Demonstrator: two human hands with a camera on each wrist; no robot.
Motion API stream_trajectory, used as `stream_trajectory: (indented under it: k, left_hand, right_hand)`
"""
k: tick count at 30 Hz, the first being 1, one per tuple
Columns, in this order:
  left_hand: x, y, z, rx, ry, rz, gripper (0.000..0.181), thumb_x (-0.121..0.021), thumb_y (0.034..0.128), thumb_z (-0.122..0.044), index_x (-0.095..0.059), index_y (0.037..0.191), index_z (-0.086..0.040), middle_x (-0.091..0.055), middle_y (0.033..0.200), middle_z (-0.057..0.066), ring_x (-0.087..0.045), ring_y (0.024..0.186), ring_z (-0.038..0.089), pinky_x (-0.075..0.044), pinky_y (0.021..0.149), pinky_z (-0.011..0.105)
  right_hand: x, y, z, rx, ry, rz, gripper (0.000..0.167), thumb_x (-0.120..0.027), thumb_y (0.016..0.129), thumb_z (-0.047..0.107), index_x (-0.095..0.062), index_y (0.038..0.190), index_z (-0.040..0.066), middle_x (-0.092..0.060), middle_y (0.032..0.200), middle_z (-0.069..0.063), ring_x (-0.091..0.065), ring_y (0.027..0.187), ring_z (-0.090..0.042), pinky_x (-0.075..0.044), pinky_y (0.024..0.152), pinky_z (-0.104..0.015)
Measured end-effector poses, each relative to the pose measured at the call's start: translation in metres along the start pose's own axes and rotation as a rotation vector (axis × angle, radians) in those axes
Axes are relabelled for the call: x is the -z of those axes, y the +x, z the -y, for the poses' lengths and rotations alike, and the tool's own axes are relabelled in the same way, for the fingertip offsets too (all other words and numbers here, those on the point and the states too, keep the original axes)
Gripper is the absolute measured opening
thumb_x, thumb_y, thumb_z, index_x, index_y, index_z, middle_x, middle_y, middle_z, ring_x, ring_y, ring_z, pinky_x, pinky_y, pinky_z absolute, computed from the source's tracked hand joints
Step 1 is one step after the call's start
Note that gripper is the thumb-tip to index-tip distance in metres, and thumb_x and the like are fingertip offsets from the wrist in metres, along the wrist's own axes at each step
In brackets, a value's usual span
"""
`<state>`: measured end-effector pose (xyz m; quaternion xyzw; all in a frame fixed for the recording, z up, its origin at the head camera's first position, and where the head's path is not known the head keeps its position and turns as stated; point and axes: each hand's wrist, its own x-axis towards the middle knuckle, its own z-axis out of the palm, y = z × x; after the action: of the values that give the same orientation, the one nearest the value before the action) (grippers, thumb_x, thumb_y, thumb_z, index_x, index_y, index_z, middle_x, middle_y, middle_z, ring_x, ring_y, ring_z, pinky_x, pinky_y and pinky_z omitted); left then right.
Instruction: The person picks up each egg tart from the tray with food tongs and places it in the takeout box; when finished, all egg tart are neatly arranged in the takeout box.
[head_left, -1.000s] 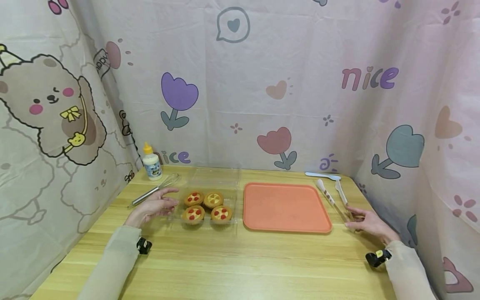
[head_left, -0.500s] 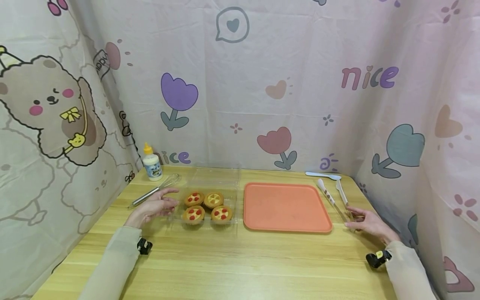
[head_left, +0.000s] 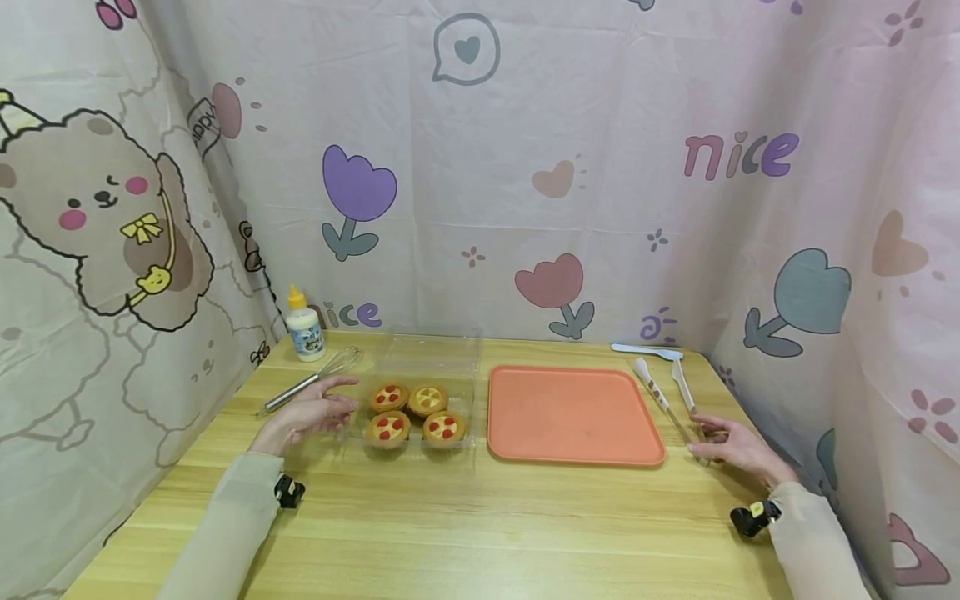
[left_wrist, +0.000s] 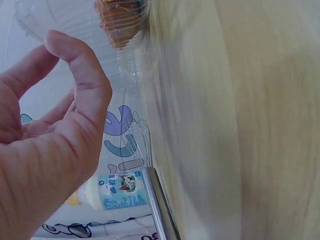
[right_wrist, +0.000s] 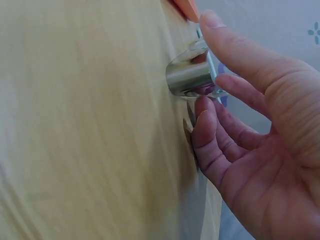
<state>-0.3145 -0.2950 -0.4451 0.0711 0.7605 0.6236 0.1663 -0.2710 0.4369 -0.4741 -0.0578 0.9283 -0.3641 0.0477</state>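
My left hand [head_left: 307, 412] rests beside the left side of a clear plastic clamshell box [head_left: 474, 392], fingers loosely bent and holding nothing. Several small tarts [head_left: 387, 430] with red or yellow toppings sit in that box, its lid raised behind them. At the right, my right hand [head_left: 738, 450] lies at the near end of a pair of tongs [head_left: 654, 387] with white patterned tips. In the right wrist view, thumb and relaxed fingers stand around the bent metal end of the tongs [right_wrist: 187, 77]; whether they touch it is hard to tell.
An orange-pink tray [head_left: 573, 417] lies between the box and the tongs. A whisk [head_left: 300, 387] and a white bottle with a yellow cap [head_left: 303, 329] are at the back left. A pale blue spatula-like utensil [head_left: 645, 351] lies behind the tongs. Printed curtains [head_left: 480, 167] surround the wooden table [head_left: 480, 525].
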Motion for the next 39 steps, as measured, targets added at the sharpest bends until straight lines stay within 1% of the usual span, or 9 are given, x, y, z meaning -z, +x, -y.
stream_trajectory:
  k: [6, 8, 11, 14, 20, 25, 31, 36, 39]
  left_hand:
    - [0.002, 0.001, -0.002, 0.008, 0.006, 0.001, 0.07, -0.059, 0.0965, -0.006, -0.02, 0.154, -0.002, -0.065, 0.099, 0.013, -0.063, 0.075, 0.014, -0.059, 0.066, 0.028]
    - [0.003, 0.002, -0.003, 0.015, 0.02, -0.012, 0.068, -0.059, 0.0959, -0.005, -0.021, 0.153, -0.002, -0.065, 0.102, 0.017, -0.063, 0.078, 0.016, -0.059, 0.068, 0.029]
    - [0.003, 0.005, -0.006, 0.014, 0.057, -0.063, 0.064, -0.058, 0.0967, -0.007, -0.025, 0.152, -0.001, -0.06, 0.116, 0.024, -0.064, 0.091, 0.021, -0.058, 0.075, 0.03]
    - [0.0, 0.009, -0.009, 0.009, 0.105, -0.135, 0.059, -0.056, 0.0988, -0.012, -0.03, 0.15, -0.001, -0.05, 0.132, 0.028, -0.061, 0.107, 0.03, -0.058, 0.085, 0.033]
    - [-0.004, 0.02, -0.017, 0.0, 0.133, -0.214, 0.052, -0.049, 0.102, -0.01, -0.032, 0.15, 0.001, -0.037, 0.145, 0.031, -0.047, 0.128, 0.043, -0.052, 0.101, 0.048]
    - [-0.004, 0.029, -0.023, -0.025, 0.189, -0.229, 0.049, -0.048, 0.1021, -0.009, -0.034, 0.148, 0.002, -0.039, 0.144, 0.032, -0.046, 0.128, 0.046, -0.051, 0.1, 0.052]
    - [-0.006, 0.036, -0.024, -0.057, 0.21, -0.246, 0.047, -0.049, 0.1012, -0.006, -0.037, 0.147, 0.003, -0.043, 0.141, 0.032, -0.049, 0.124, 0.046, -0.05, 0.1, 0.054]
    - [-0.006, 0.043, -0.021, -0.076, 0.205, -0.27, 0.046, -0.049, 0.1014, -0.006, -0.039, 0.146, 0.003, -0.043, 0.142, 0.032, -0.049, 0.125, 0.044, -0.049, 0.102, 0.054]
    - [-0.005, 0.047, -0.02, -0.085, 0.208, -0.271, 0.046, -0.049, 0.1017, -0.007, -0.039, 0.146, 0.002, -0.043, 0.142, 0.031, -0.049, 0.126, 0.044, -0.05, 0.101, 0.055]
  right_hand:
    - [-0.001, 0.006, 0.004, -0.017, 0.012, -0.097, 0.07, -0.073, 0.088, 0.034, -0.046, 0.142, -0.003, -0.052, 0.125, -0.028, -0.058, 0.099, -0.026, -0.051, 0.068, -0.027]
    - [-0.001, 0.011, 0.008, 0.006, 0.009, -0.132, 0.068, -0.073, 0.088, 0.035, -0.049, 0.14, -0.002, -0.054, 0.123, -0.026, -0.057, 0.094, -0.019, -0.05, 0.067, -0.025]
    - [-0.004, 0.018, 0.02, 0.07, 0.023, -0.166, 0.062, -0.074, 0.089, 0.029, -0.052, 0.137, -0.003, -0.058, 0.116, -0.024, -0.058, 0.086, -0.009, -0.051, 0.065, -0.022]
    - [-0.008, 0.025, 0.036, 0.128, 0.069, -0.127, 0.057, -0.072, 0.09, 0.021, -0.052, 0.136, -0.006, -0.063, 0.108, -0.021, -0.06, 0.082, -0.006, -0.052, 0.063, -0.022]
    - [-0.024, 0.041, 0.072, 0.155, 0.145, 0.031, 0.055, -0.068, 0.093, 0.02, -0.05, 0.138, -0.006, -0.066, 0.109, -0.021, -0.062, 0.082, -0.019, -0.053, 0.058, -0.029]
    - [-0.051, 0.061, 0.096, 0.168, 0.181, 0.101, 0.05, -0.067, 0.094, 0.022, -0.054, 0.135, -0.004, -0.067, 0.115, -0.025, -0.061, 0.076, -0.022, -0.052, 0.054, -0.03]
    - [-0.085, 0.082, 0.13, 0.189, 0.23, 0.167, 0.045, -0.065, 0.095, 0.017, -0.056, 0.134, -0.003, -0.068, 0.111, -0.024, -0.058, 0.067, -0.024, -0.051, 0.051, -0.03]
    - [-0.105, 0.095, 0.158, 0.194, 0.233, 0.189, 0.045, -0.064, 0.096, 0.02, -0.056, 0.136, 0.001, -0.069, 0.114, -0.021, -0.062, 0.074, -0.027, -0.053, 0.056, -0.031]
    - [-0.118, 0.105, 0.172, 0.196, 0.288, 0.207, 0.045, -0.062, 0.097, 0.02, -0.055, 0.137, 0.001, -0.068, 0.115, -0.022, -0.064, 0.081, -0.033, -0.056, 0.062, -0.032]
